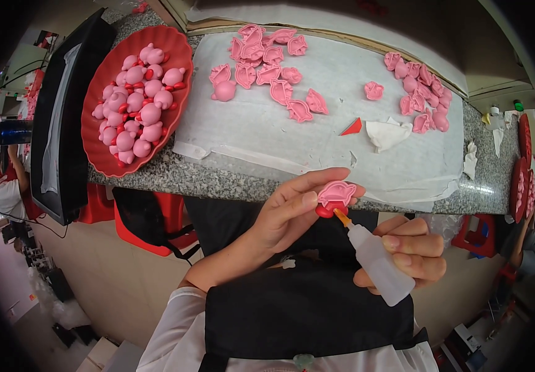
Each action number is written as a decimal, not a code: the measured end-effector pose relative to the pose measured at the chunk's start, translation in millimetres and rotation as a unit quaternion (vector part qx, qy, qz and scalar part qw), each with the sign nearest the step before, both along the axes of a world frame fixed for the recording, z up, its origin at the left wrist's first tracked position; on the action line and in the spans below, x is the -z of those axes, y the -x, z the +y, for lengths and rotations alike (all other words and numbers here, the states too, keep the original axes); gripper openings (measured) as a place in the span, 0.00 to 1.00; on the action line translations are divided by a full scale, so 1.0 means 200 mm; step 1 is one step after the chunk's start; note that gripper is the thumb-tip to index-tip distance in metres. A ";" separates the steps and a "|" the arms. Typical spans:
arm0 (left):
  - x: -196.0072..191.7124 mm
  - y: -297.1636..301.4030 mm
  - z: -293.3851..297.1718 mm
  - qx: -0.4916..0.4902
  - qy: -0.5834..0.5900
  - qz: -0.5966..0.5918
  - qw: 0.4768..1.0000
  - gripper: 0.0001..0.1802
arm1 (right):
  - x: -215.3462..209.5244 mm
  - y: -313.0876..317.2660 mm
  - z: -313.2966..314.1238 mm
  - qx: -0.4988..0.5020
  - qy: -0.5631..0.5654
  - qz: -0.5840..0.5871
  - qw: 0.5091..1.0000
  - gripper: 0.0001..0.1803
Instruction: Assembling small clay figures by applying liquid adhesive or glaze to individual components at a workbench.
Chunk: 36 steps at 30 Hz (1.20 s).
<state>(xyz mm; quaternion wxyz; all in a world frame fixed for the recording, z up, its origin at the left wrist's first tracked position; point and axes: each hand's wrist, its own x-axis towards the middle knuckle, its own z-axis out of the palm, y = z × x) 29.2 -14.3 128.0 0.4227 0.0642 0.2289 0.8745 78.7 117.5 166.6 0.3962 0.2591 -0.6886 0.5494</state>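
Near the table's front edge, my left hand [283, 211] pinches a small hollow pink plastic half-shell [337, 192] between thumb and fingers. A glossy red rounded piece [325, 212] sits at the shell's lower edge. My right hand [419, 251] is wrapped around a translucent white squeeze bottle [379, 266], tilted with its nozzle up and to the left. The bottle's amber tip [342, 217] is at the red piece; whether it touches is too fine to tell. Beyond my hands, loose pink half-shells [281, 91] lie on the white paper sheet [242, 133].
A red scalloped tray [93, 146] of round pink figures with red parts stands at the left, beside a black bin [62, 124]. More pink shells [425, 87] lie at the right. Crumpled white tissue [388, 133] and a red scrap [352, 128] rest on the paper. A person works at far left.
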 end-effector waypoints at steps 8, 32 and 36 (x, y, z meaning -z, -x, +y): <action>0.00 -0.01 0.00 0.007 -0.011 0.000 1.000 0.26 | 0.00 -0.01 0.01 0.004 -0.010 -0.005 1.000 0.28; 0.00 -0.02 0.00 0.015 -0.019 -0.003 1.000 0.26 | 0.00 -0.01 0.03 -0.019 -0.010 0.000 1.000 0.28; 0.01 -0.02 0.00 0.012 -0.010 0.004 1.000 0.25 | 0.01 -0.01 0.03 -0.024 -0.019 -0.004 1.000 0.28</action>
